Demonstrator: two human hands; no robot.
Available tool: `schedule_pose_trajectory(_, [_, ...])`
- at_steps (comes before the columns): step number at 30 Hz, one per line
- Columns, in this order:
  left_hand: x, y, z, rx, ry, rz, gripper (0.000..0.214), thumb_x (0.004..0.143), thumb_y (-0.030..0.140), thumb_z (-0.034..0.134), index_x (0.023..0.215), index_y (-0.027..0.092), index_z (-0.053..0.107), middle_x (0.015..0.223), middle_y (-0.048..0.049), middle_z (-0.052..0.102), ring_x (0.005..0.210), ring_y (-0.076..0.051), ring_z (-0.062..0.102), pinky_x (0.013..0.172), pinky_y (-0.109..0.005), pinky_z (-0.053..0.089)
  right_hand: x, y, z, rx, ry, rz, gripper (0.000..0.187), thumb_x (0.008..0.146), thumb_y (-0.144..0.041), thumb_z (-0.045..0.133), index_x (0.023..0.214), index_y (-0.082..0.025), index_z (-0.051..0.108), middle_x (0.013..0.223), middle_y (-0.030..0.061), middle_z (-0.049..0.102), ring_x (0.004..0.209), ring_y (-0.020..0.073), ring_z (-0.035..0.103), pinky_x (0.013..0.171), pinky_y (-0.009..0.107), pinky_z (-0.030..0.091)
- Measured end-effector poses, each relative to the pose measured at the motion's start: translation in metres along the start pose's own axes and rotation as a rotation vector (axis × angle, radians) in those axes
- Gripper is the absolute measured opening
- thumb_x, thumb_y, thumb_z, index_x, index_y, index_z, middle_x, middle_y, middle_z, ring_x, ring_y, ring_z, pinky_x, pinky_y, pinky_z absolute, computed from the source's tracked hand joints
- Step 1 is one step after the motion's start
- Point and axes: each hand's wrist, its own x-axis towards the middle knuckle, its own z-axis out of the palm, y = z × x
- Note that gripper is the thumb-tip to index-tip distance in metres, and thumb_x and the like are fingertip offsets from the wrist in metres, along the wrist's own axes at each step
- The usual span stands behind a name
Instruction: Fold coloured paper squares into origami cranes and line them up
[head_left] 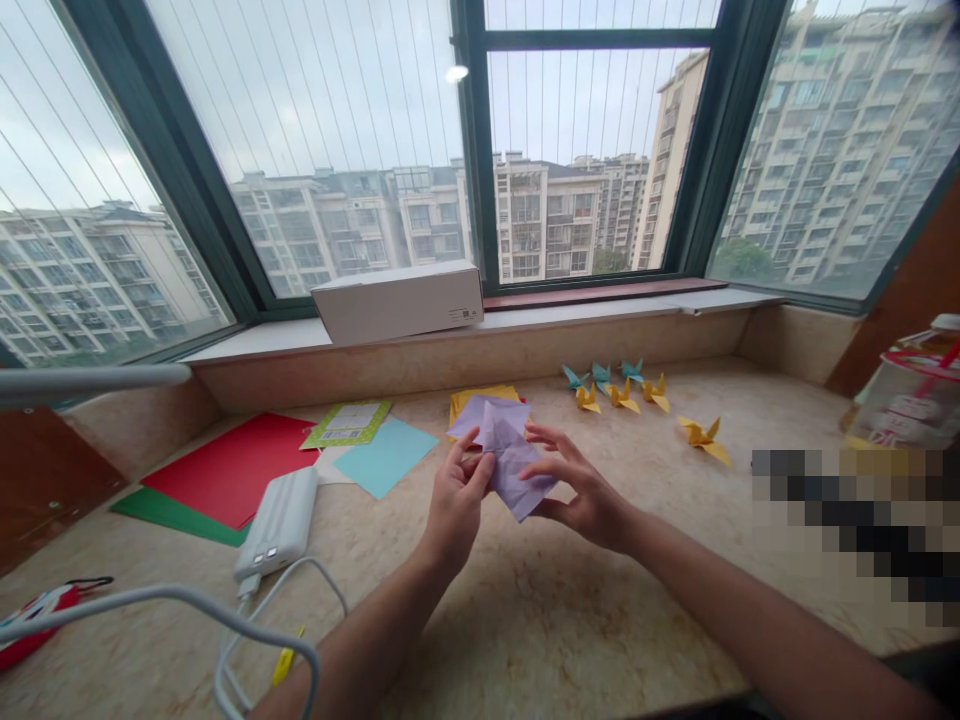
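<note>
A creased, partly folded sheet of purple origami paper [517, 470] is held up above the counter between my two hands. My left hand [459, 490] pinches its left side between thumb and fingers. On the other side, my right hand [577, 485] has its thumb under the lower right edge and its fingers over the paper. Just behind lie more purple paper [469, 415] and yellow paper [502, 391], partly hidden by the held sheet. To the right stand several folded paper cranes, blue ones [601, 376] behind yellow ones [622, 396], with a larger yellow crane [703, 437] nearer.
Red sheets [232, 465], a green sheet [184, 515], a light blue sheet [386, 458] and a white power bank [279, 520] with its cable [187, 597] lie left. A white box [401, 305] rests on the window ledge. A clear plastic cup [907, 400] stands far right.
</note>
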Motion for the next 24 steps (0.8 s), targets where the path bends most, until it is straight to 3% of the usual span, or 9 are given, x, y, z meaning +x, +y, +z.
schedule_pose_trajectory(2, [-0.001,0.000,0.000,-0.022,-0.025,-0.020,0.061,0.075,0.035,0.078,0.127,0.015,0.055,0.084,-0.0037,0.071,0.078,-0.016,0.068,0.073,-0.027,0.054,0.001,-0.002,-0.003,0.014,0.027,0.006,0.012,0.084,-0.029,0.071,0.096,-0.027,0.073,0.145,0.0081,0.044,0.134,0.0289,0.044,0.108,0.049,0.039])
schedule_pose_trajectory(4, [-0.002,0.001,0.001,-0.025,-0.086,-0.052,0.048,0.076,0.034,0.077,0.117,0.014,0.061,0.091,-0.0064,0.072,0.082,-0.018,0.069,0.076,-0.028,0.055,0.003,-0.005,-0.005,0.051,0.062,0.034,0.008,0.087,-0.030,0.067,0.090,-0.027,0.074,0.139,0.0084,0.050,0.127,0.0274,0.051,0.105,0.048,0.042])
schedule_pose_trajectory(10, [-0.010,0.002,0.006,0.036,-0.217,-0.065,0.035,0.076,0.034,0.077,0.105,0.016,0.067,0.103,-0.0088,0.072,0.097,-0.023,0.067,0.086,-0.037,0.056,0.004,-0.008,0.001,0.264,0.154,0.220,0.017,0.090,-0.036,0.062,0.091,-0.021,0.071,0.122,0.0114,0.062,0.112,0.0247,0.061,0.090,0.039,0.053])
schedule_pose_trajectory(14, [-0.013,-0.001,0.008,0.068,-0.257,-0.016,0.036,0.081,0.039,0.073,0.106,0.014,0.066,0.101,-0.0100,0.073,0.097,-0.025,0.068,0.088,-0.041,0.056,0.005,-0.004,0.008,0.478,0.226,0.401,0.022,0.086,-0.040,0.066,0.094,-0.019,0.067,0.092,0.0069,0.071,0.086,0.0200,0.069,0.078,0.034,0.056])
schedule_pose_trajectory(17, [-0.013,-0.004,0.009,0.142,-0.267,0.026,0.036,0.079,0.034,0.074,0.108,0.014,0.064,0.101,-0.0098,0.073,0.095,-0.023,0.068,0.087,-0.038,0.055,0.006,-0.003,0.009,0.548,0.298,0.452,0.033,0.081,-0.040,0.073,0.104,-0.019,0.063,0.090,0.0050,0.072,0.082,0.0190,0.070,0.077,0.033,0.056])
schedule_pose_trajectory(20, [-0.012,-0.005,0.010,0.199,-0.225,0.068,0.033,0.079,0.028,0.073,0.107,0.014,0.064,0.101,-0.0090,0.073,0.092,-0.023,0.069,0.082,-0.034,0.056,0.008,-0.005,0.007,0.550,0.263,0.458,0.045,0.079,-0.040,0.074,0.117,-0.019,0.060,0.095,0.0064,0.073,0.086,0.0198,0.070,0.080,0.034,0.056])
schedule_pose_trajectory(24, [-0.009,-0.004,0.008,0.256,-0.223,0.079,0.022,0.082,0.029,0.068,0.098,0.013,0.064,0.092,-0.0084,0.074,0.081,-0.022,0.071,0.073,-0.032,0.056,0.006,-0.009,0.006,0.443,0.171,0.480,0.028,0.083,-0.043,0.069,0.093,-0.017,0.071,0.085,0.0065,0.075,0.081,0.0215,0.070,0.077,0.036,0.055])
